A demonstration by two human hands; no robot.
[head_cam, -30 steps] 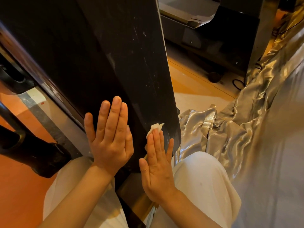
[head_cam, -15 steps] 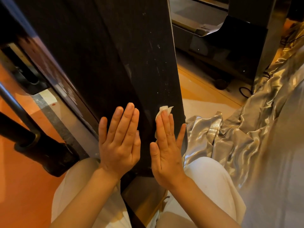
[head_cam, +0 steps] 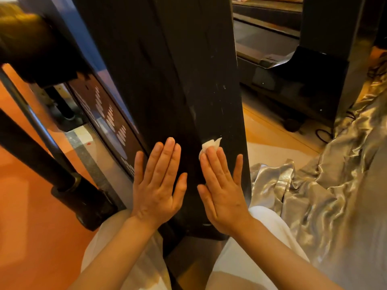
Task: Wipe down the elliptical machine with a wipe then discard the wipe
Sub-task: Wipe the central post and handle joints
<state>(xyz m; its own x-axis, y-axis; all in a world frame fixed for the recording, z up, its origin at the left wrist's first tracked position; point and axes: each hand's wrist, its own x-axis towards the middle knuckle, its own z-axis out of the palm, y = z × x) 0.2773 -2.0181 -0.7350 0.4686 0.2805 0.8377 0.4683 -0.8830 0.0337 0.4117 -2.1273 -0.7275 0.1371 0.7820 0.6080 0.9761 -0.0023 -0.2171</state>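
The elliptical machine (head_cam: 167,80) is seen from close above as a broad black upright panel, matte and dusty, marked with pale specks and faint scuff lines toward its right edge. To its left a curved dark cover bears rows of light oval marks, and beyond that black tubes (head_cam: 41,164) run down to a dark foot resting on the orange floor (head_cam: 25,237).

The wipe (head_cam: 210,144) is small, white and crumpled. It is pressed against the lower part of the black panel, near its right edge, under the fingertips of the right hand (head_cam: 223,189); only a bunched corner shows beyond the fingers. The right hand is laid flat, fingers straight and close together, thumb spread out to the side.

The left hand (head_cam: 159,183) is also laid flat on the panel just beside the right one, fingers straight and together, with nothing held in it.

White trouser legs (head_cam: 261,237) are seen on both sides of the panel's base. Shiny silver fabric (head_cam: 314,195) is heaped on the floor to the right. Another dark exercise machine (head_cam: 293,70) stands behind, well apart.

No container can be made out.
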